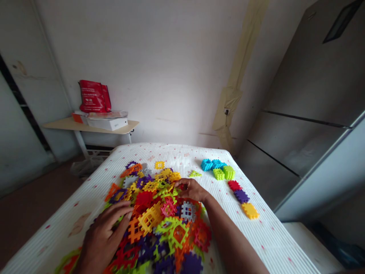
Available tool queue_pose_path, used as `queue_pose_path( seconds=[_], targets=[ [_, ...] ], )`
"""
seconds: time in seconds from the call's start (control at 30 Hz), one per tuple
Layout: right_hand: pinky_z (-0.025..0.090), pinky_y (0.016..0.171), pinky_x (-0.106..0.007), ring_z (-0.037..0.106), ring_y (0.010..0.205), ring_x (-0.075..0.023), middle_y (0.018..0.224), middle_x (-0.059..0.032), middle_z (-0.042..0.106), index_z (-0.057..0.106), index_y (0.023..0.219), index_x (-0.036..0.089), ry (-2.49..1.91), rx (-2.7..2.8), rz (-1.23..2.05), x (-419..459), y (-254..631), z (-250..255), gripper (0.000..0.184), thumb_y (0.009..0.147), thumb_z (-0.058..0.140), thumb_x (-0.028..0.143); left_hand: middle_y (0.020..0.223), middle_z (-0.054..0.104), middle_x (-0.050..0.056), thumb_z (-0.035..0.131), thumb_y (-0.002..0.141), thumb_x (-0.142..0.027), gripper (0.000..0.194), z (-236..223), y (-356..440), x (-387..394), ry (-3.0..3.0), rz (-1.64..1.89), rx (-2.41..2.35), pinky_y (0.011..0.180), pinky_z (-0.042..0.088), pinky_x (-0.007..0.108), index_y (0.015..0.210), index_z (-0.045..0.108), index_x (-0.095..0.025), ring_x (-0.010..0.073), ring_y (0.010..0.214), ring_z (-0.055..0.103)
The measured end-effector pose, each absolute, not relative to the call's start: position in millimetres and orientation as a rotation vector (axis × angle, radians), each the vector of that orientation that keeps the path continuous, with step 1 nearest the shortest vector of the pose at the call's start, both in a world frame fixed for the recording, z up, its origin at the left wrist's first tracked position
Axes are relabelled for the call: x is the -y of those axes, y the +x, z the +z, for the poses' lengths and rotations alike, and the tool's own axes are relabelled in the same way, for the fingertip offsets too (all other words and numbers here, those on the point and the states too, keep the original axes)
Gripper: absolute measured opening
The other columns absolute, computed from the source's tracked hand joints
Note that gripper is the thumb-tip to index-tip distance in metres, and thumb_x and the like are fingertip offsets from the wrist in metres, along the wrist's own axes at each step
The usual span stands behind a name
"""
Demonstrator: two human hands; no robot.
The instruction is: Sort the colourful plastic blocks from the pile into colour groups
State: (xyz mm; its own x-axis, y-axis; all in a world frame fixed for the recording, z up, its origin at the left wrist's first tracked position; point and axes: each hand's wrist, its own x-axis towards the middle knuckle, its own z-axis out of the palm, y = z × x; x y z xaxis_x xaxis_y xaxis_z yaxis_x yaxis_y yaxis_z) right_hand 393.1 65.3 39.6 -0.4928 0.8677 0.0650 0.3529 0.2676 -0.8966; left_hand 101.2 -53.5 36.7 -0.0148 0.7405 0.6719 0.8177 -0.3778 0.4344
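A heap of colourful interlocking plastic building pieces (149, 219) lies on the table in front of me. My left hand (105, 232) rests against the heap's left side, fingers stretched out and thumb apart, nothing seen in its grasp. At the upper right of the heap, my right hand (191, 189) reaches in with bent, parted fingers. Its fingertips touch the pieces near a lime-green one (165, 192); no piece is clearly held. Below that hand lies a grey window-shaped piece (188, 211). A yellow window-shaped piece (150, 217) sits between my hands.
To the right stand blue stacked pieces (212, 164) and green stacks (228, 172). Red (234, 185), purple (241, 196) and yellow squares (250, 210) form a row near the table's right edge. A green triangle (195, 173) and yellow frame (159, 164) lie beyond the heap.
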Motion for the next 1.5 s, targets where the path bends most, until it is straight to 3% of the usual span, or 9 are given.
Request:
queue_pose_path(
  seconds=[0.1, 0.2, 0.3, 0.57, 1.3, 1.5],
  targets=[
    [0.041, 0.055, -0.020, 0.049, 0.057, -0.0081, 0.074, 0.0021, 0.061, 0.067, 0.094, 0.018, -1.253, 1.929, 0.863, -75.5, 411.9, 49.1, 0.030, 0.064, 0.066, 0.015, 0.097, 0.070, 0.000, 0.050, 0.080, -0.049, 0.027, 36.4, 101.7, 52.8, -2.140, -1.360, 1.698, 0.079, 0.051, 0.025, 0.083, 0.068, -0.029, 0.0163, 0.088, 0.066],
    [0.045, 0.068, -0.024, 0.058, 0.074, -0.0135, 0.095, -0.0030, 0.065, 0.067, 0.093, 0.020, -1.495, 1.845, 0.381, -86.8, 431.5, 55.7, 0.028, 0.067, 0.061, 0.011, 0.097, 0.070, 0.002, 0.050, 0.080, -0.047, 0.027, 33.0, 102.0, 50.8, -2.165, -1.321, 1.701, 0.078, 0.052, 0.026, 0.084, 0.068, -0.028, 0.0175, 0.088, 0.066],
    [0.045, 0.077, -0.026, 0.061, 0.089, -0.0173, 0.106, -0.0034, 0.065, 0.067, 0.096, 0.022, -1.674, 1.849, 0.149, -95.4, 441.5, 54.8, 0.030, 0.070, 0.058, 0.011, 0.095, 0.070, 0.002, 0.051, 0.078, -0.046, 0.026, 27.9, 101.9, 48.2, -2.197, -1.278, 1.714, 0.077, 0.053, 0.028, 0.082, 0.069, -0.028, 0.0183, 0.087, 0.066],
    [0.046, 0.073, -0.024, 0.063, 0.094, -0.0188, 0.114, -0.0012, 0.064, 0.065, 0.105, 0.026, -1.909, 1.998, 0.073, -108.1, 439.6, 42.4, 0.035, 0.073, 0.056, 0.014, 0.093, 0.071, 0.002, 0.051, 0.077, -0.045, 0.026, 27.8, 102.6, 47.6, -2.219, -1.224, 1.719, 0.076, 0.054, 0.027, 0.078, 0.071, -0.028, 0.0185, 0.084, 0.067],
    [0.046, 0.072, -0.026, 0.063, 0.091, -0.0210, 0.108, -0.0069, 0.066, 0.067, 0.104, 0.023, -1.925, 2.121, 0.045, -114.9, 432.9, 39.1, 0.032, 0.075, 0.056, 0.017, 0.090, 0.071, 0.001, 0.051, 0.078, -0.044, 0.025, 34.9, 104.6, 49.2, -2.227, -1.239, 1.690, 0.073, 0.054, 0.025, 0.076, 0.070, -0.029, 0.0176, 0.082, 0.067],
    [0.046, 0.079, -0.025, 0.060, 0.100, -0.0175, 0.124, -0.0024, 0.058, 0.061, 0.115, 0.027, -1.745, 2.116, 0.026, -89.7, 434.5, 51.6, 0.043, 0.073, 0.055, 0.014, 0.094, 0.071, 0.001, 0.051, 0.078, -0.047, 0.026, 31.2, 99.4, 48.7, -2.238, -1.242, 1.749, 0.076, 0.053, 0.027, 0.079, 0.070, -0.029, 0.0185, 0.084, 0.067]
  ],
)
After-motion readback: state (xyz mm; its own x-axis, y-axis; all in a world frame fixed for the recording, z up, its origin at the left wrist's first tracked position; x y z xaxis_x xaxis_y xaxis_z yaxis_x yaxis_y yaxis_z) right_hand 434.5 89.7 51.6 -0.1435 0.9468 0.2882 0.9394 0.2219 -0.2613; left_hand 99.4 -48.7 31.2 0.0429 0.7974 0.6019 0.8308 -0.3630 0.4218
